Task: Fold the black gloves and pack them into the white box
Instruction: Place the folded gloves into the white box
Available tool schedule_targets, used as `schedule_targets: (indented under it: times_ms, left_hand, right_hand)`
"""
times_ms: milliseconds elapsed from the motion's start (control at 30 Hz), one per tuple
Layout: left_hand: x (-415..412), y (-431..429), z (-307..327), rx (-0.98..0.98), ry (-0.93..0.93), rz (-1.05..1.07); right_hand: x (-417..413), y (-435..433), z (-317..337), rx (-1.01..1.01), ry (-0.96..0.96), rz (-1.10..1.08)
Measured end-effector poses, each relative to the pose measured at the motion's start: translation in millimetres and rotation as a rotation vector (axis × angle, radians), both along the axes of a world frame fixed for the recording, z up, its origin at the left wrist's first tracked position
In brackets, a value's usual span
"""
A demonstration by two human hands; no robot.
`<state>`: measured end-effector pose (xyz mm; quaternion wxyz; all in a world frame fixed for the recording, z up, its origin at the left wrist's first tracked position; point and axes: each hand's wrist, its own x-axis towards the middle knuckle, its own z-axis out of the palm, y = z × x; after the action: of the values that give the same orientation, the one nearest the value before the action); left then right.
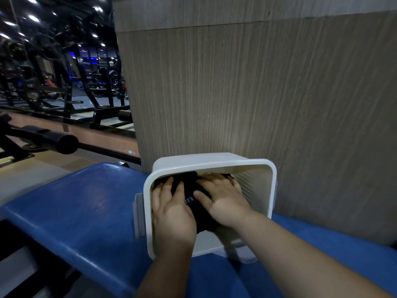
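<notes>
Black gloves (pixel 204 219): one dark bundle low inside the white box (pixel 211 160), under both hands. Small pale print reading "5.11" shows between the thumbs.
Left hand (pixel 171 209): palm down, fingers spread and straight, pressing the bundle's left side.
Right hand (pixel 223 201): palm down, fingers straight and close together, pressing the right side, thumb angled toward the print.
White box: rounded rim, ribbed inner wall on its right.
Blue bench (pixel 75 201): padded; the box sits on it, just beside a wood-grain panel (pixel 236 93).
</notes>
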<state>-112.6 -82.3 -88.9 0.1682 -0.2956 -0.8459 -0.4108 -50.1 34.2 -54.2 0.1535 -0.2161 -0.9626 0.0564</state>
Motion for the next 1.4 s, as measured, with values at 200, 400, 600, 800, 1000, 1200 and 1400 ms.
schedule_targets:
  times_ms: [200,400,600,800,1000,1200,1400]
  left_hand:
    - [1.9,-3.0,18.1,-0.26,0.069,0.01]
    - [-1.3,-4.4,15.7,-0.381,-0.006,-0.011]
    - [-3.8,-5.4,15.4,-0.416,0.019,-0.01]
    - [-4.3,-4.0,17.7,-0.482,0.007,-0.027]
    - [-6.7,-3.0,17.0,-0.56,0.003,-0.034]
    - [-6.9,-1.4,15.1,-0.566,-0.002,-0.042]
    - [-6.5,-2.8,16.6,-0.58,0.002,-0.054]
  right_hand:
    - [-1.1,-0.4,-6.2,0.035,-0.042,0.018]
    - [0.9,2.3,-11.1,0.048,-0.042,0.036]
    - [4.6,5.8,-12.8,0.104,-0.066,0.044]
    - [6.7,13.0,-15.7,0.127,-0.082,0.032]
    - [10.3,13.5,-23.5,0.115,-0.039,0.021]
    - [10.8,19.0,-34.8,0.103,0.025,-0.007]
    - [9.8,15.6,-27.4,0.105,0.007,0.008]
